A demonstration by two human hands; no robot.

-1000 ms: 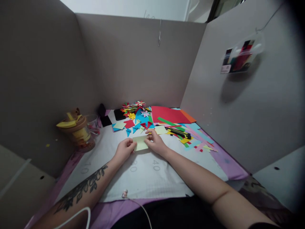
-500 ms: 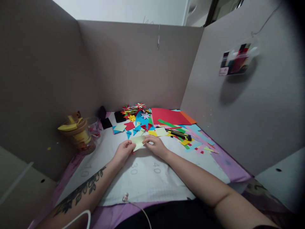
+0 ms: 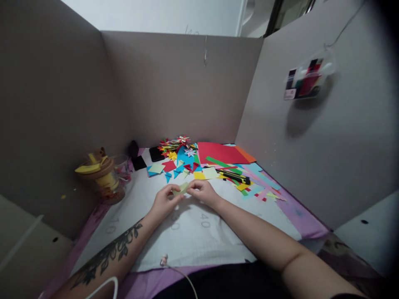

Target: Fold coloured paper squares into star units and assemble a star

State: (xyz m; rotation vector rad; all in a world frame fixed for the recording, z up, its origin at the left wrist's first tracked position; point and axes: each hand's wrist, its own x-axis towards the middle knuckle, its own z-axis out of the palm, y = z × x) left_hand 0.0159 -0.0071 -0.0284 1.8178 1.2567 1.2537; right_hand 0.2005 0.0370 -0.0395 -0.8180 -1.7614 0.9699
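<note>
Pale green paper (image 3: pixel 181 188) is being held btwn the two hands, mid-scene, apparently just clear of the white surface (image 3: pixel 199 245), prob. so both sides are staying reachable. L hand (image 3: pixel 166 201) is gripping the left part, thumb nearer the body, fingers clamped on the paper; R hand (image 3: pixel 203 193) is pinching the right end, thumb & fingertips together on it. Holding at both ends is prob. steadying such a thin, bendy piece; it's looking tilted & slightly curved, exact fold too small to tell. Pale green square (image 3: pixel 210 172) is lying flat just beyond R hand, likely for easy reach. Craft knives (image 3: pixel 234 176) are lying among paper strips (image 3: pixel 260 189) off to the right, prob. so the middle is serving as work space. Folded stars (image 3: pixel 174 145) are sitting at the back, next to the red sheet (image 3: pixel 220 153), seemingly out of the hands' way
</note>
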